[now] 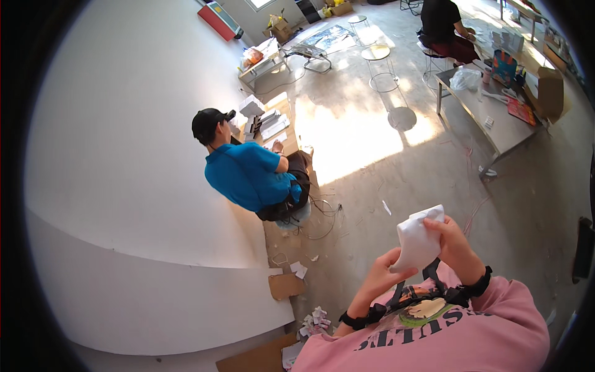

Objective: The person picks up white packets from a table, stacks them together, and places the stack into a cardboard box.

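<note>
In front of my chest I hold a folded white sheet (418, 243); whether it is paper or thin cloth I cannot tell. My left hand (385, 273) grips its lower left edge between thumb and fingers. Higher up, my right hand (454, 243) pinches the right side, the thumb lying on the near face. The sheet curves between both hands, with a folded flap along its top. Dark bands circle both wrists, below which is my pink shirt (434, 322).
Ahead on the left, a person in a blue shirt (248, 173) sits at a wooden table (282, 108). A grey table (483, 118) with a bag and a box stands at right. Cables (325, 217), scraps and cardboard (286, 286) lie on the floor. Wire stools (376, 53) stand farther off.
</note>
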The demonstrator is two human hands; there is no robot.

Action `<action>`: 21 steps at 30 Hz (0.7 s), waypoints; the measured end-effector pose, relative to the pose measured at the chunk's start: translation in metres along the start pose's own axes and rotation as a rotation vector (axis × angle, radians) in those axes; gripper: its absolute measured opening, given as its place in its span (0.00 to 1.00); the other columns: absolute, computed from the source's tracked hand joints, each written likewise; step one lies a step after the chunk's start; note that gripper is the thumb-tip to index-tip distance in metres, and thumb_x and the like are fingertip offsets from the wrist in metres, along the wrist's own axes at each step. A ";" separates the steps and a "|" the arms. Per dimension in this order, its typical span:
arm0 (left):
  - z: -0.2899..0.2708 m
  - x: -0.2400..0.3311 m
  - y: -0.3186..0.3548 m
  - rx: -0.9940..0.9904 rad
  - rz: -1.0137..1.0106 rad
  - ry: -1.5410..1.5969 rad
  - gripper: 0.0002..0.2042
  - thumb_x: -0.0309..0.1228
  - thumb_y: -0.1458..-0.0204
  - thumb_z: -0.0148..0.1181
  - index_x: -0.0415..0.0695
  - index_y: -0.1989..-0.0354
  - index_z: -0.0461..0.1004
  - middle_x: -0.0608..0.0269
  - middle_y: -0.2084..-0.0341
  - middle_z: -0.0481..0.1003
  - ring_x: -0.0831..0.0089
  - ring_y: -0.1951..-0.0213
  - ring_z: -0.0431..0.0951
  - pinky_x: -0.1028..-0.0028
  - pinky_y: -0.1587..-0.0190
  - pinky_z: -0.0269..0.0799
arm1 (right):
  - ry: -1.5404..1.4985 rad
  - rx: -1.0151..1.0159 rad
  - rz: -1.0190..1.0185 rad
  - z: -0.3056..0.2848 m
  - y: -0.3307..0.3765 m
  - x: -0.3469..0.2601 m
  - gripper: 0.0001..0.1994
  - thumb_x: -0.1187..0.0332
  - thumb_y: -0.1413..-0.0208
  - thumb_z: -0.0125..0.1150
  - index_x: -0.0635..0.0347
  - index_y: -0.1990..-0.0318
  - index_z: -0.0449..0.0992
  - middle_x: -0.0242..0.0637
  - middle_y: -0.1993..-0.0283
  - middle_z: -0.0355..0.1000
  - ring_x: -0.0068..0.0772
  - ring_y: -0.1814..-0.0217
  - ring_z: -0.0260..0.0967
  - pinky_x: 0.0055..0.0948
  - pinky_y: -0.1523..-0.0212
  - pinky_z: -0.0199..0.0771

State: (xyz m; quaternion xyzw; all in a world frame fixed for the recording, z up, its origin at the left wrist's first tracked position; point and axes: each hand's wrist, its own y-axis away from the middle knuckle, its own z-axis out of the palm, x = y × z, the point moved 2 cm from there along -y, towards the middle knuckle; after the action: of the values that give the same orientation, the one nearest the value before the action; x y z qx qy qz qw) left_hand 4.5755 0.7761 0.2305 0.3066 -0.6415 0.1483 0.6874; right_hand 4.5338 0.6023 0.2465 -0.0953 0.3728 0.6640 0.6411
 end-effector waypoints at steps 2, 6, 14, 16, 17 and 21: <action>-0.002 -0.008 -0.034 -0.012 -0.101 0.069 0.19 0.33 0.56 0.64 0.36 0.56 0.72 0.64 0.67 0.75 0.80 0.63 0.72 0.78 0.61 0.67 | -0.100 0.046 -0.063 -0.018 -0.035 -0.023 0.10 0.69 0.48 0.55 0.62 0.60 0.71 0.35 0.63 0.72 0.27 0.63 0.71 0.27 0.60 0.71; -0.002 -0.002 -0.094 0.100 -0.158 0.153 0.16 0.34 0.55 0.63 0.34 0.62 0.74 0.64 0.70 0.75 0.81 0.67 0.73 0.80 0.65 0.69 | -0.168 0.046 -0.013 -0.052 -0.094 -0.060 0.10 0.69 0.48 0.54 0.62 0.59 0.71 0.35 0.62 0.72 0.27 0.61 0.70 0.27 0.58 0.71; -0.007 0.043 -0.192 0.158 -0.213 0.199 0.18 0.37 0.54 0.62 0.34 0.61 0.74 0.64 0.72 0.75 0.82 0.69 0.73 0.80 0.66 0.69 | -0.281 0.032 0.098 -0.071 -0.171 -0.133 0.15 0.64 0.47 0.53 0.61 0.54 0.69 0.36 0.55 0.70 0.32 0.52 0.67 0.34 0.48 0.64; -0.011 0.043 -0.210 0.133 -0.239 0.207 0.17 0.37 0.54 0.62 0.34 0.61 0.74 0.65 0.72 0.75 0.82 0.68 0.73 0.80 0.65 0.69 | -0.271 0.041 0.124 -0.073 -0.187 -0.142 0.13 0.65 0.47 0.54 0.60 0.55 0.70 0.35 0.56 0.71 0.32 0.54 0.68 0.33 0.50 0.65; -0.013 0.043 -0.219 0.083 -0.263 0.205 0.17 0.36 0.54 0.62 0.35 0.61 0.74 0.65 0.72 0.75 0.82 0.68 0.73 0.80 0.64 0.69 | -0.271 0.059 0.127 -0.074 -0.196 -0.146 0.12 0.65 0.47 0.54 0.59 0.57 0.70 0.35 0.57 0.72 0.31 0.56 0.69 0.33 0.51 0.67; -0.026 0.049 -0.257 0.069 -0.256 0.285 0.17 0.36 0.53 0.62 0.35 0.61 0.74 0.66 0.72 0.75 0.82 0.69 0.72 0.81 0.65 0.68 | -0.259 0.046 0.179 -0.087 -0.234 -0.161 0.12 0.65 0.47 0.54 0.58 0.57 0.71 0.35 0.58 0.72 0.31 0.56 0.69 0.33 0.52 0.67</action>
State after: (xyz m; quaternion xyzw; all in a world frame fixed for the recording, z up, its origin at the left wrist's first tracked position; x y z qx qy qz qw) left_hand 4.7562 0.5851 0.2193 0.3849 -0.4880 0.1233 0.7736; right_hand 4.7445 0.3995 0.1960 0.0394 0.3093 0.7166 0.6239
